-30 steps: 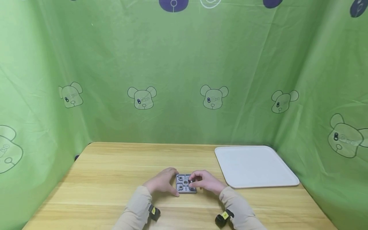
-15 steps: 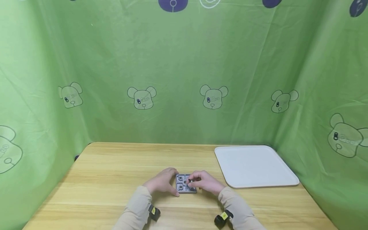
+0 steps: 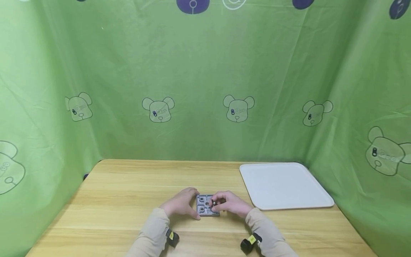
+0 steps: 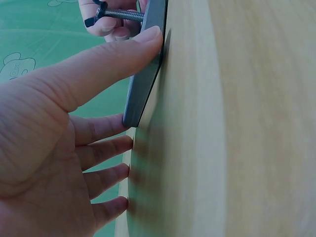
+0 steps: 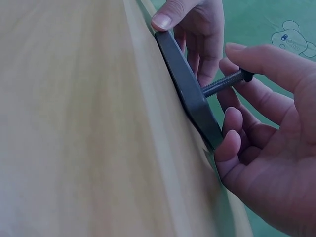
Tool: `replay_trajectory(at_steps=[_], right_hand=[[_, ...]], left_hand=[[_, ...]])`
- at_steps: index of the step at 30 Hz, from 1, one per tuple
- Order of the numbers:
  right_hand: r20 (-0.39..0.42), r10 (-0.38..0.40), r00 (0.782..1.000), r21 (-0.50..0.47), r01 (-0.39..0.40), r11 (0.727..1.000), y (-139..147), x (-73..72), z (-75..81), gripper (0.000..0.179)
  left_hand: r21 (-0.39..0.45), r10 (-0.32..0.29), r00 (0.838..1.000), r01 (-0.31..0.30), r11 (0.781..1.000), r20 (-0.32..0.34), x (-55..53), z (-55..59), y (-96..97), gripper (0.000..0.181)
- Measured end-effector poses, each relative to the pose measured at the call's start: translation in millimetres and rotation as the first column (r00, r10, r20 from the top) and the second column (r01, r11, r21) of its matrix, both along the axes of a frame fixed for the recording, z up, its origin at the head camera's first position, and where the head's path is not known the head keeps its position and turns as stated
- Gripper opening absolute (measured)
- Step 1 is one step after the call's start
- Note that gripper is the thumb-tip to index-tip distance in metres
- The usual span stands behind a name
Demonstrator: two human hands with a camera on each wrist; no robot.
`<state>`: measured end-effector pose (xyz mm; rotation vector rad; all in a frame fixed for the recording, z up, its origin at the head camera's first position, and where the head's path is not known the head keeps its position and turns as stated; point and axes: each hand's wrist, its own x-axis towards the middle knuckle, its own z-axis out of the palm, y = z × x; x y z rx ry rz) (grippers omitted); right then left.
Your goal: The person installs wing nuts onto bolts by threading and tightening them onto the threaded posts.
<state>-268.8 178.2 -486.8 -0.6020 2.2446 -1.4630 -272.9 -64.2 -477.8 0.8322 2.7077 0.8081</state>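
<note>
A square grey plate (image 3: 201,204) with round holes and raised ribs lies on the wooden table in front of the person. The left hand (image 3: 181,204) holds its left side, thumb at the near corner and index finger at the far one. Sticking up from the plate's middle is a black wing bolt (image 5: 222,86), with much of its thread showing. Around its head curl the thumb and fingers of the right hand (image 3: 232,205); other right fingertips rest by the plate's edge. In the left wrist view the bolt's wings and shaft (image 4: 123,15) show clearly.
A white rectangular tray (image 3: 285,187) lies at the table's right, beyond the right hand. Green curtains (image 3: 199,135) with bear-head prints surround the table (image 3: 128,192) at the back and sides. Small black cameras (image 3: 173,238) sit on both wrists.
The right thumb and fingers shift slightly around the bolt's head, which shows at a changed angle. The left hand and the plate stay in place.
</note>
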Motion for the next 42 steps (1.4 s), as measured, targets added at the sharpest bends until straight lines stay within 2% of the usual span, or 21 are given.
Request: replay_trajectory(at_steps=[9, 23, 42], right_hand=[[-0.01, 0.021, 1.0, 0.005, -0.021, 1.0, 5.6, -5.4, -4.3, 0.031], [-0.023, -0.004, 1.0, -0.002, 0.003, 1.0, 9.0, -8.6, -6.6, 0.029], [-0.073, -0.067, 0.995, 0.036, 0.07, 0.997, 0.3, -2.8, -1.6, 0.023]], left_hand=[[0.017, -0.013, 1.0, 0.013, 1.0, -0.001, 1.2, 1.1, 1.1, 0.086], [0.012, -0.011, 1.0, 0.011, 1.0, -0.006, 1.1, 0.7, 0.6, 0.084], [0.014, -0.017, 1.0, 0.017, 1.0, -0.008, 0.7, 1.7, 0.4, 0.084]])
